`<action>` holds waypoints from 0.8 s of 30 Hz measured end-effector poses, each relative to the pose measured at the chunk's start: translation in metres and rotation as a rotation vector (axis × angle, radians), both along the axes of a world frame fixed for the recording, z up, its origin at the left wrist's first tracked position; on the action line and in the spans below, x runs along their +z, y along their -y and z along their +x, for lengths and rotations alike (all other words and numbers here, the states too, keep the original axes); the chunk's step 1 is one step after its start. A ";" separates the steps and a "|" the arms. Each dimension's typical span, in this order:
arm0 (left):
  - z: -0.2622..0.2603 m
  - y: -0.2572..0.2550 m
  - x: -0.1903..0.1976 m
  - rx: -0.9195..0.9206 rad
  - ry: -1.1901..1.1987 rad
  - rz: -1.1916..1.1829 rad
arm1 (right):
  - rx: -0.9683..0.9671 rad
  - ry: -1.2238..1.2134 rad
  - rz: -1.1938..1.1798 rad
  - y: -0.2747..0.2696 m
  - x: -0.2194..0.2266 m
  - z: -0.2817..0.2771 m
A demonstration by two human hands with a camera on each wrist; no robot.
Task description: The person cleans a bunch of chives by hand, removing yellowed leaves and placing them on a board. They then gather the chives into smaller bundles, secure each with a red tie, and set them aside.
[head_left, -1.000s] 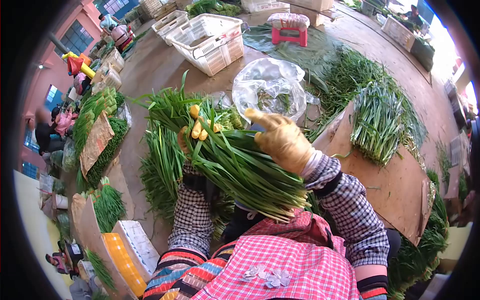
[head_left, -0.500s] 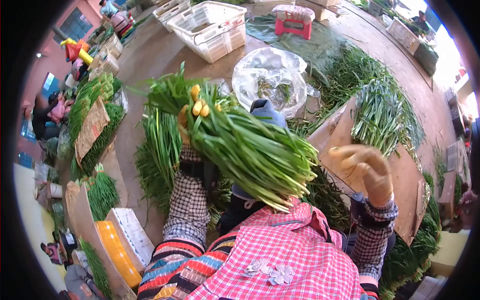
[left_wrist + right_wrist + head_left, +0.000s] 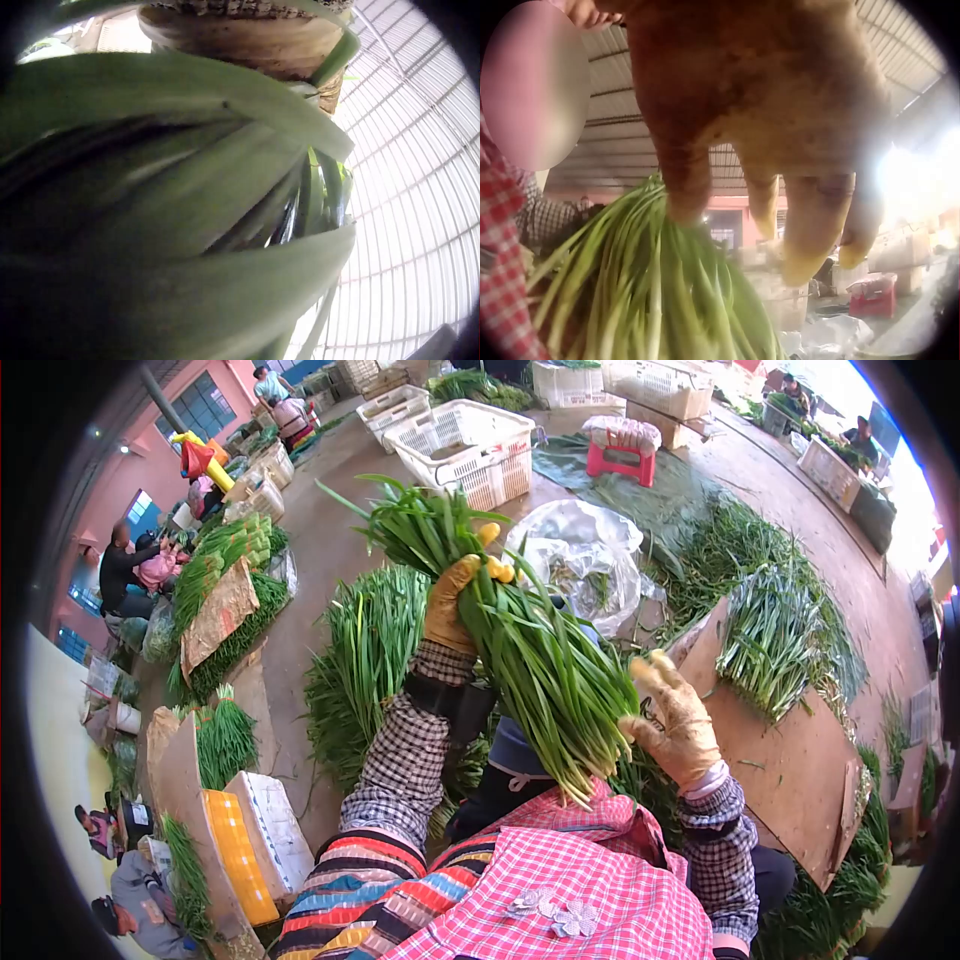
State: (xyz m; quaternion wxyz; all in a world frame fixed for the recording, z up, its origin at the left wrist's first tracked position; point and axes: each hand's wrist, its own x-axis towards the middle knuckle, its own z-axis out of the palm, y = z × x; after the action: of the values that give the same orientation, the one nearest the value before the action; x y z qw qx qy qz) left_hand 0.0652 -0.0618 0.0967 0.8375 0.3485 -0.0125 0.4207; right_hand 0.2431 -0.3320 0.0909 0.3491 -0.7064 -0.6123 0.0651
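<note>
My left hand (image 3: 455,600), in a yellow glove, grips a thick bundle of long green chives (image 3: 540,660) near its leafy end and holds it up in front of my chest, cut ends pointing down toward me. My gloved right hand (image 3: 672,710) sits against the bundle's lower right side, fingers loosely bent and holding nothing. The left wrist view is filled with green leaves (image 3: 187,225) under the glove's edge (image 3: 247,37). In the right wrist view the right hand's fingers (image 3: 810,232) hang relaxed over the chive stalks (image 3: 652,292).
More chives lie in a heap (image 3: 365,650) on the concrete floor below. A cardboard sheet (image 3: 790,750) at the right carries another pile (image 3: 770,630). Ahead are a clear plastic bag (image 3: 585,555), white baskets (image 3: 465,450) and a red stool (image 3: 620,455). People (image 3: 130,565) sit far left.
The left hand has lifted the bundle and turned it more upright. The right hand left the bundle's top, swung out to the right, and has come back to the bundle's lower end.
</note>
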 end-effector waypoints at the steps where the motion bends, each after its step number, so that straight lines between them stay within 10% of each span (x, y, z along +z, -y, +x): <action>1: 0.004 0.007 0.008 -0.002 -0.003 0.009 | 0.029 0.009 0.014 -0.002 -0.011 0.008; 15: 0.065 0.095 0.088 -0.017 -0.398 -0.053 | 0.118 -0.658 0.189 -0.066 0.038 -0.028; 24: 0.125 0.110 0.092 -0.235 -0.200 0.415 | 0.114 -1.126 0.257 -0.057 0.041 0.041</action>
State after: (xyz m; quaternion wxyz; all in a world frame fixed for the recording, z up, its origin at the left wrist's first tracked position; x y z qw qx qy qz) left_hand 0.1903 -0.1722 0.1889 0.7883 0.5488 -0.0560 0.2723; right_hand 0.2839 -0.2749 0.1318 0.6998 -0.4809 -0.3723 0.3747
